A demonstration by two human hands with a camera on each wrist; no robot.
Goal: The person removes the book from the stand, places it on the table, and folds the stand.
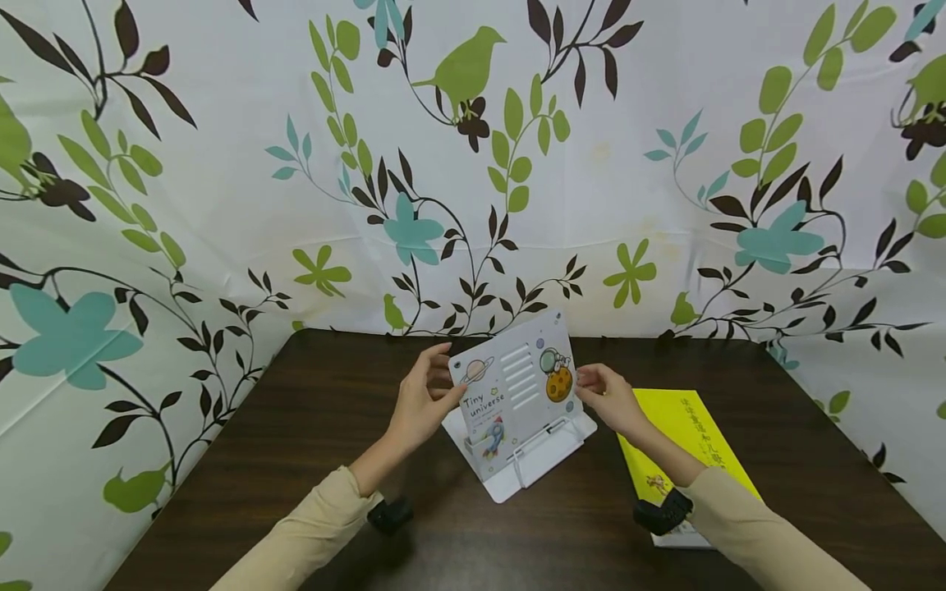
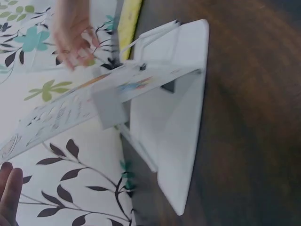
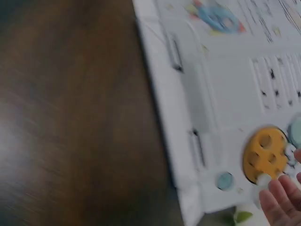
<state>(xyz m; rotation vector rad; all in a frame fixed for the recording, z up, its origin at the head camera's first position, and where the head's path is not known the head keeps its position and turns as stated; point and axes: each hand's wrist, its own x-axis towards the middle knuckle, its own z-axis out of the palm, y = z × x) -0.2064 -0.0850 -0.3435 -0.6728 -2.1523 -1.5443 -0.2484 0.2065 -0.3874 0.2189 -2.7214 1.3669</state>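
Note:
A white book stand [image 1: 525, 369], printed "Tiny universe" with a rocket and planets, stands on the dark table with its panel tilted up from a flat base [image 2: 174, 127]. At the panel's left edge is my left hand [image 1: 421, 402], its thumb reaching the printed face; two extended fingers [image 2: 10, 193] show close to the panel's end in the left wrist view. My right hand [image 1: 609, 398] is by the right edge near the orange planet [image 3: 265, 153], fingers relaxed. Whether its fingertips touch the panel, I cannot tell. A wire page holder [image 1: 547, 439] lies along the stand's lower lip.
To the right, partly beneath my right forearm, lies a yellow book [image 1: 687, 435] with printed characters on its cover. The dark wooden table [image 1: 318, 435] ends at a patterned curtain [image 1: 591, 164] with leaves and birds, hanging behind and at both sides.

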